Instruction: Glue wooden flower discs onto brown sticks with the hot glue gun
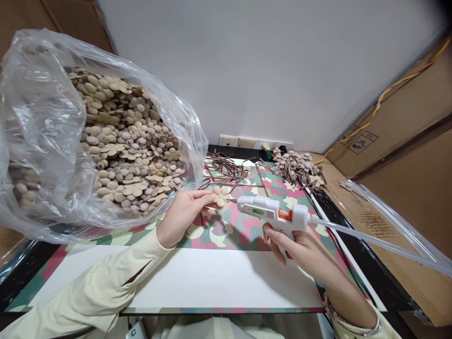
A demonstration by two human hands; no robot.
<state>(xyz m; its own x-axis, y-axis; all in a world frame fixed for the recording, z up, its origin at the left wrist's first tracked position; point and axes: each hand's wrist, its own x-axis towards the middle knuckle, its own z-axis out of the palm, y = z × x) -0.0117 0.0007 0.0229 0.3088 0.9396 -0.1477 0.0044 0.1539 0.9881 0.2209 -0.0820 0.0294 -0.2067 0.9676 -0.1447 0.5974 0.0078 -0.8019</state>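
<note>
Between the fingertips of my left hand (189, 212) is a beige fabric flower (221, 197), held above the camouflage-patterned mat (208, 231). My right hand (294, 247) is closed round the handle of a white glue gun (259, 207) with orange parts. The gun's nozzle points left and sits at the flower's right edge; whether it touches, I cannot tell. A long clear glue stick (356, 235) runs out of the gun's back to the right. Left of my left hand, a clear plastic bag (42, 136) lies open, full of similar beige and greyish flowers (130, 141).
Thin brown cords (226, 168) lie tangled behind the flower. A heap of finished-looking flower pieces with brown strips (300, 167) sits at the back right. White paper (219, 280) covers the front. Cardboard boxes (406, 122), a yellow cable (383, 96) and spare glue sticks (395, 214) are at right.
</note>
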